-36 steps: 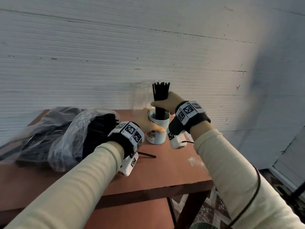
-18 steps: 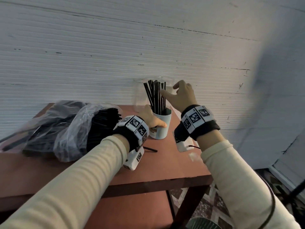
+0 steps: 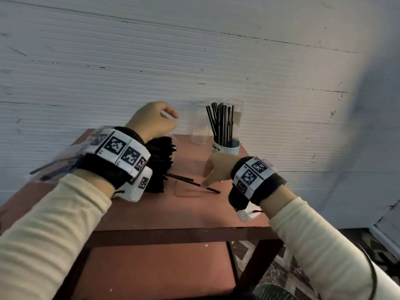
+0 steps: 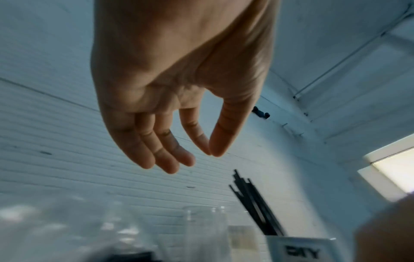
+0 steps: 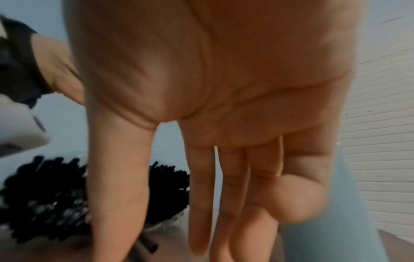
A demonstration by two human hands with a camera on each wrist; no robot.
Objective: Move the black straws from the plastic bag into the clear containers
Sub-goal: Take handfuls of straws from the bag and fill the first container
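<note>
A white cup (image 3: 226,148) at the table's back right holds several upright black straws (image 3: 220,122), also seen as straws (image 4: 253,203) in the left wrist view. A clear container (image 3: 198,126) stands just left of it. The plastic bag (image 3: 54,163) lies on the left, its black straw bundle (image 3: 161,152) poking out. Loose straws (image 3: 184,179) lie on the tabletop. My right hand (image 3: 205,180) reaches down to them with straight fingers (image 5: 199,203), holding nothing. My left hand (image 3: 171,115) hovers above the bag's mouth; thumb and forefinger tips meet (image 4: 210,154) with nothing visible between them.
The red-brown table (image 3: 173,213) stands against a white ribbed wall (image 3: 194,61). A flat clear rectangle (image 3: 188,191) lies beside the loose straws. A lower shelf (image 3: 151,267) sits under the tabletop. Patterned floor (image 3: 281,273) shows at the right.
My right hand let go of the straws in the cup and dropped to the loose straws on the table. My left hand left the cup and rose over the bag.
</note>
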